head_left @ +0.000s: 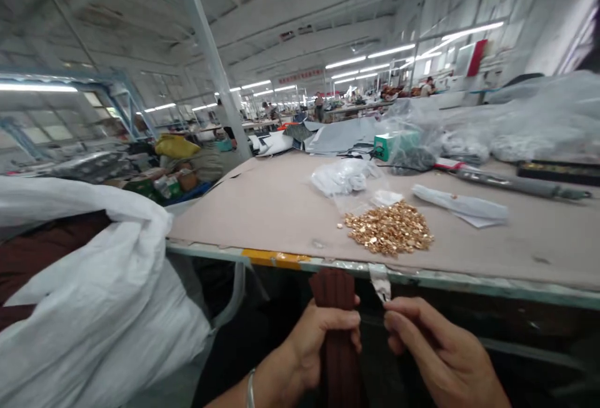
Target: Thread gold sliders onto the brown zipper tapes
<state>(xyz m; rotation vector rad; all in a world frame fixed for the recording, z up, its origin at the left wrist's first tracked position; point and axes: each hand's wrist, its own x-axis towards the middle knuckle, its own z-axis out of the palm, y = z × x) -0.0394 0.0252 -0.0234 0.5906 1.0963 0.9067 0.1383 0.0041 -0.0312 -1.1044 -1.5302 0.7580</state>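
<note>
My left hand (319, 339) is wrapped round a dark brown strip of pleated or layered fabric (334, 289), held upright just below the table edge. The fabric's top end fans out slightly above my thumb. To its right, my right hand (422, 339) is closed in a pinch. Its fingertips are at the lower end of a whitish strip (380, 282) hanging from the table edge; what they grip is too small to make out. Beyond both hands, a pile of small shiny gold-coloured metal pieces (391, 228) lies on the table.
The beige-covered table (262, 202) has a worn front edge. On it lie a clear plastic bag (344, 177), folded white paper (462, 203), a green box (397, 144) and a long grey tool (520, 182). At left stands a large white sack (122, 283) with brown fabric inside.
</note>
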